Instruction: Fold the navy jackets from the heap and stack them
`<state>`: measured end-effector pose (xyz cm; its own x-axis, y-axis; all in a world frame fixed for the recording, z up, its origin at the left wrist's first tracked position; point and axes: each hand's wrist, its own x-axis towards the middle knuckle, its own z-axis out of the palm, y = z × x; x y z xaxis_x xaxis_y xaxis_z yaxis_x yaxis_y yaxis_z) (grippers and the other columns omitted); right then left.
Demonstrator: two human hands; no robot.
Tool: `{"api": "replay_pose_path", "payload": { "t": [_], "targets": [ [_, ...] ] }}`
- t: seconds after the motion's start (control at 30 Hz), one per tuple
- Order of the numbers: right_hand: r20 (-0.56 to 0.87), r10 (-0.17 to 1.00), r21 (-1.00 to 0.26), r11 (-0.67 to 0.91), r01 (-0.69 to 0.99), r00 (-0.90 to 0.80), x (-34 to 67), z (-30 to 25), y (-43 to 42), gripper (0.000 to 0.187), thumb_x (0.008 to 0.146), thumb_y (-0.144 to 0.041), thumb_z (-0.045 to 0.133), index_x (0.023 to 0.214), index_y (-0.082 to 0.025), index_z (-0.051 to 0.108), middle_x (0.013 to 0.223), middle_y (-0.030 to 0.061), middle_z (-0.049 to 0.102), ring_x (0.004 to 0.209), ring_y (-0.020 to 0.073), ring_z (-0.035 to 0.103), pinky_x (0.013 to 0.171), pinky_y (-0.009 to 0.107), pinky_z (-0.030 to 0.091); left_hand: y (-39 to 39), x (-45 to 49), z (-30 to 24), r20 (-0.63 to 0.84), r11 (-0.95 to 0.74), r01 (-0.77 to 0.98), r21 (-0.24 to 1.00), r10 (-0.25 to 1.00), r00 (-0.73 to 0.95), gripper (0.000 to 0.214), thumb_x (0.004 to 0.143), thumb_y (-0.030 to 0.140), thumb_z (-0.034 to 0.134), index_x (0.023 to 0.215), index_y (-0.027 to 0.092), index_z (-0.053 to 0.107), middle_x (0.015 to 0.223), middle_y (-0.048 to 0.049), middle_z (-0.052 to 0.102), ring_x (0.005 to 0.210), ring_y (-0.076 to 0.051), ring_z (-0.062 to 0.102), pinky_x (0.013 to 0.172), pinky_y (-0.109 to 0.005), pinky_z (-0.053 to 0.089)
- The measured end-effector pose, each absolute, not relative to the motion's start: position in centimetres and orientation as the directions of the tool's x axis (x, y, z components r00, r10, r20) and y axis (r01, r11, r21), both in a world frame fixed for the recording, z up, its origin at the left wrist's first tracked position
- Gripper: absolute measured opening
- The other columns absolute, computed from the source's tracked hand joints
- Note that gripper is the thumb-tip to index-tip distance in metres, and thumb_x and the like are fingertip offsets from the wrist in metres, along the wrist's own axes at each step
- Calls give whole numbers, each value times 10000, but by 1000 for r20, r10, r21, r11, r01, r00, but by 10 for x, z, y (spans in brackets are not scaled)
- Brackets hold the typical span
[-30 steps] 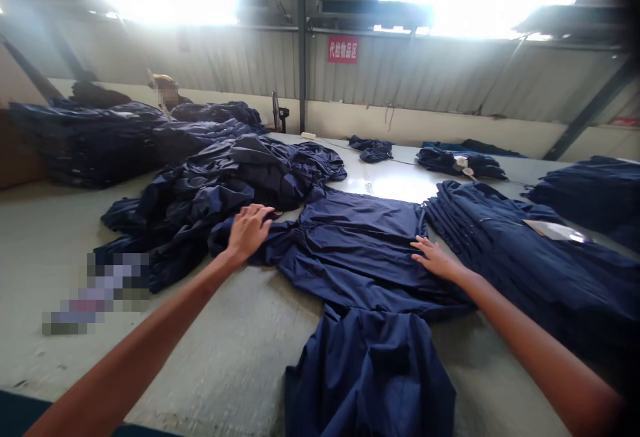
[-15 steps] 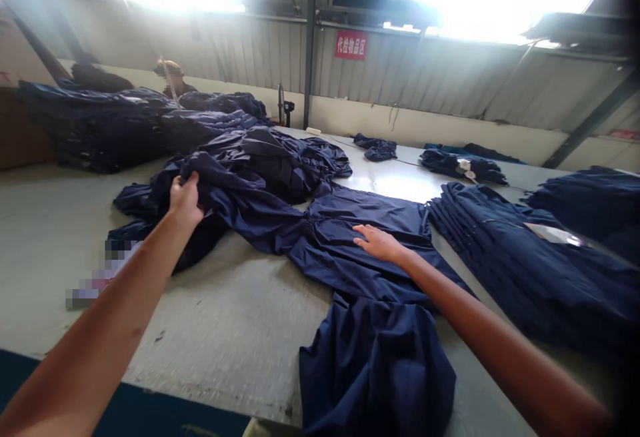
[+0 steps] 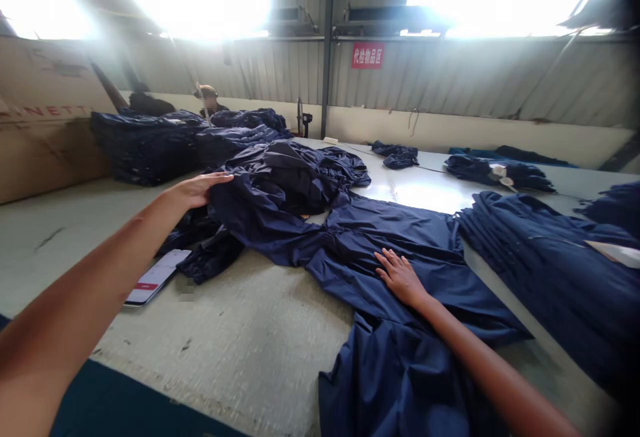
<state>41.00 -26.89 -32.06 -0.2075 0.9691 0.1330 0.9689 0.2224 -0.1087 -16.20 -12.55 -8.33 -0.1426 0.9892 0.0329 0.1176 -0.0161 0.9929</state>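
A navy blue garment [image 3: 400, 220] of thin cloth lies spread on the table, with one part hanging toward the front edge. At its left end, my left hand [image 3: 207, 187] grips the cloth between fingers and thumb, beside a crumpled heap of navy cloth [image 3: 295, 164]. My right hand [image 3: 400, 277] rests flat on the spread part, fingers apart, holding nothing. Below the left forearm a phone [image 3: 163, 276] with a lit screen is partly covered by the arm. What kind of garment it is, I cannot tell.
Piles of folded navy garments stand at the right [image 3: 540, 270] and back left [image 3: 150, 147]. A cardboard box [image 3: 50, 117] is at the far left. Smaller bundles [image 3: 500, 174] lie along the back of the table [image 3: 280, 330]. A person [image 3: 210, 99] is behind the left pile.
The view has turned left and up. My left hand still grips the cloth, its fingers now straighter. My right hand has come down flat on the garment. More of the phone shows.
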Motion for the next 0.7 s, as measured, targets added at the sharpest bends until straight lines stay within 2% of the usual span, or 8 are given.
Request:
{"api": "replay_pose_path", "payload": {
  "t": [0.1, 0.2, 0.3, 0.4, 0.5, 0.57, 0.63, 0.7],
  "targets": [
    [163, 965, -113, 227, 967, -207, 411, -325, -268, 559, 1079, -455, 367, 1609, -294, 437, 1692, 96, 386, 1586, 283, 301, 1266, 557, 259, -126, -173, -74, -75, 94, 309, 946, 994, -74, 456, 746, 186, 920, 1149, 91, 730, 868, -26, 788, 763, -156, 656, 678, -266, 544],
    [176, 963, -112, 228, 967, -206, 411, -326, -268, 557, 1080, -454, 360, 1606, -292, 442, 1689, 91, 393, 1584, 279, 307, 1271, 544, 255, -127, -181, -69, -127, 139, 479, 867, 990, -59, 507, 720, 203, 942, 1160, 65, 732, 816, -16, 779, 770, -135, 634, 666, -198, 491],
    [159, 965, -90, 225, 970, -209, 411, -323, -271, 559, 1083, -447, 346, 1609, -280, 435, 1691, 92, 389, 1586, 282, 302, 1273, 545, 249, -133, -186, -72, -199, 89, 657, 749, 976, 94, 718, 684, 384, 965, 1293, 127, 686, 1114, -54, 801, 995, -171, 668, 743, -194, 504],
    [97, 972, -59, 220, 974, -214, 410, -311, -273, 564, 1085, -435, 343, 1613, -258, 426, 1694, 109, 379, 1581, 294, 312, 1254, 546, 286, -150, -188, -86, -292, -96, 788, 608, 896, 334, 945, 674, 527, 923, 1482, 210, 549, 1456, -96, 660, 1262, -228, 621, 920, -255, 517],
    [25, 967, -12, 252, 968, -252, 402, -290, -269, 531, 1093, -413, 319, 1557, -236, 507, 1644, 151, 451, 1528, 330, 407, 1192, 578, 366, -176, -187, -108, -278, -233, 838, 493, 871, 406, 1032, 667, 528, 890, 1563, 237, 468, 1588, -127, 533, 1403, -289, 540, 1053, -327, 479],
    [37, 961, 11, 275, 961, -275, 389, -274, -261, 526, 1093, -423, 329, 1529, -221, 542, 1628, 172, 466, 1501, 350, 441, 1181, 581, 375, -192, -188, -123, -215, -295, 875, 383, 893, 395, 1064, 614, 484, 898, 1562, 241, 479, 1609, -132, 502, 1429, -324, 511, 1102, -349, 448],
    [74, 949, -11, 308, 951, -306, 369, -261, -252, 564, 1087, -448, 360, 1569, -188, 493, 1659, 181, 416, 1520, 354, 411, 1204, 546, 357, -201, -191, -136, -128, -303, 907, 293, 928, 351, 1021, 554, 410, 899, 1496, 224, 554, 1525, -133, 583, 1359, -348, 561, 1100, -365, 446],
    [83, 931, -72, 360, 930, -354, 345, -254, -241, 611, 1084, -461, 372, 1620, -172, 417, 1696, 169, 352, 1558, 342, 347, 1231, 515, 330, -203, -196, -142, -75, -213, 918, 335, 965, 251, 775, 538, 341, 880, 1281, 216, 699, 1266, -90, 735, 1178, -331, 655, 1007, -349, 497]
  ]
}}
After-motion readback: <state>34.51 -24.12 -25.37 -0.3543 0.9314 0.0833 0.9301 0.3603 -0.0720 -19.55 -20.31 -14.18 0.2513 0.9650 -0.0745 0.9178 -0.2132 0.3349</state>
